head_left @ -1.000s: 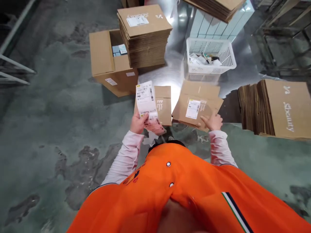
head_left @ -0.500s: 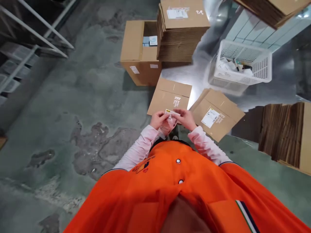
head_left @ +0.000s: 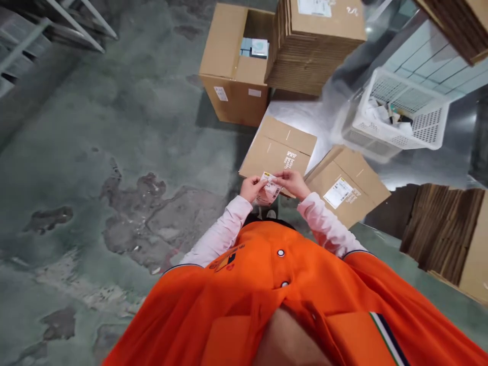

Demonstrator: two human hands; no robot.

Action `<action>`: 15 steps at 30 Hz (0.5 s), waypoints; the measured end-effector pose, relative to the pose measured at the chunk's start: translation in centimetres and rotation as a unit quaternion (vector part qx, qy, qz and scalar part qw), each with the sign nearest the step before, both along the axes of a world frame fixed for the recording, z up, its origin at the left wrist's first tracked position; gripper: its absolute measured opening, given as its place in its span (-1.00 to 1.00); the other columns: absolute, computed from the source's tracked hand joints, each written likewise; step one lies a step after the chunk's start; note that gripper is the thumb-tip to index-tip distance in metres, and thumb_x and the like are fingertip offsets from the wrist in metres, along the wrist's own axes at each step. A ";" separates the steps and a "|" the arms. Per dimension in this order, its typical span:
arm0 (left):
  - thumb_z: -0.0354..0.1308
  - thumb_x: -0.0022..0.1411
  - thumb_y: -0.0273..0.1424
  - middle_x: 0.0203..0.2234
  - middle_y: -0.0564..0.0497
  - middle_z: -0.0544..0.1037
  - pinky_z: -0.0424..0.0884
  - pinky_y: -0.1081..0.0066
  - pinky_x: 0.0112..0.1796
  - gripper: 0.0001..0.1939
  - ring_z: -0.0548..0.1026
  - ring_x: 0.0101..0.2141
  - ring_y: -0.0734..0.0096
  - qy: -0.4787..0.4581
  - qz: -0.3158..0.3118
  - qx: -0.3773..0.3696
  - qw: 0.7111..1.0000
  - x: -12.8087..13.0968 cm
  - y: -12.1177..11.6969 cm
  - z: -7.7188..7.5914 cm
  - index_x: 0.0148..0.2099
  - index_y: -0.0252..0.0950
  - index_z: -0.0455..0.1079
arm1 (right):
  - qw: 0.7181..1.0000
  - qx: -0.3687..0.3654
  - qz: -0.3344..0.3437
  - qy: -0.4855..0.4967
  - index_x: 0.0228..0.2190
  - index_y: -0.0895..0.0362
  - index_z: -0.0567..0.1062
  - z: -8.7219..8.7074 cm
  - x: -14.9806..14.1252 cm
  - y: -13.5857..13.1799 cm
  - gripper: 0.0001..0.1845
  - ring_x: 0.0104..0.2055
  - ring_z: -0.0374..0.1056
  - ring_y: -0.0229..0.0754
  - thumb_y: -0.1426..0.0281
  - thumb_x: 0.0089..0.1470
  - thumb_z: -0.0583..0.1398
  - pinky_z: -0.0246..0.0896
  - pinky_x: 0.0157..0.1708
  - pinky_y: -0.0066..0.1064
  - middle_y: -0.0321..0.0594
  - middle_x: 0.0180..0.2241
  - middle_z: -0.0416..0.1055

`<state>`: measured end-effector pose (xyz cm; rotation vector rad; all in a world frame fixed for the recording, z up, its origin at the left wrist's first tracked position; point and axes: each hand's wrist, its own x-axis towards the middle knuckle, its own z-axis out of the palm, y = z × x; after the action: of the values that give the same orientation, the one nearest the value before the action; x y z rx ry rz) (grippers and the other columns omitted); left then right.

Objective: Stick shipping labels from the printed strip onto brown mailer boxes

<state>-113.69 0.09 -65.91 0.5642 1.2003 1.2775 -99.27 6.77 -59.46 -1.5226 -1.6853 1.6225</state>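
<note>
My left hand (head_left: 252,187) and my right hand (head_left: 291,182) meet in front of my orange shirt, both pinching a small strip of printed labels (head_left: 270,189). Just beyond the hands lies a flat cardboard box (head_left: 277,150) with small white print and no label. To its right lies a second flat box (head_left: 348,184) bearing a white shipping label (head_left: 337,192).
An open carton (head_left: 232,66) holding pale blue packs stands on the green floor. A tall stack of flat cartons (head_left: 316,46) sits beside it. A white perforated basket (head_left: 396,114) of small items rests on the shiny metal surface (head_left: 297,109). More flattened cartons (head_left: 446,229) lean at the right.
My right hand left the labelled box and joined my left hand on the label strip, which dropped from upright to low between both hands. The view swung left.
</note>
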 end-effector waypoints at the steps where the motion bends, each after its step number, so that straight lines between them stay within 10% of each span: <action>1: 0.33 -0.10 -0.20 -0.66 0.10 0.38 0.20 0.48 -0.46 -0.67 0.28 -0.56 0.52 0.009 0.005 -0.004 1.000 -0.1 0.0 -0.3 -0.58 -0.32 0.32 | 1.000 0.001 0.001 -0.007 -0.39 0.19 0.58 -0.1 -0.1 -0.1 -0.42 -0.47 0.44 -0.17 0.01 -0.39 0.42 0.39 -0.44 -0.34 -0.17 -0.48 0.55; 8: 0.39 -0.14 -0.15 -0.73 0.16 0.27 0.18 0.50 -0.51 -0.54 0.25 -0.60 0.56 0.012 0.035 -0.057 0.998 0.5 0.2 -0.6 -0.63 -0.30 0.20 | 0.988 0.130 -0.023 -0.075 -0.46 0.16 0.59 -1.0 -0.4 -0.2 -0.58 -0.33 0.47 -0.09 0.05 -0.19 0.35 0.41 -0.28 -0.25 -0.15 -0.43 0.54; 15: 0.53 -0.48 -0.26 -0.29 -0.17 0.61 0.41 0.19 -0.09 -0.38 0.54 -0.19 0.06 -0.114 -0.146 -0.097 0.978 -0.8 0.2 -4.5 -0.26 -0.39 0.53 | 0.905 0.314 -0.073 -0.277 -0.43 0.17 0.60 -4.6 -1.2 8.1 -0.76 0.03 0.30 -0.04 0.23 -0.07 0.30 0.19 0.09 -0.14 -0.04 -0.03 0.37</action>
<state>-114.44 0.31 -70.43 0.4192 0.9947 0.9353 -100.43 14.86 -64.08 -1.7687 -2.0275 0.4740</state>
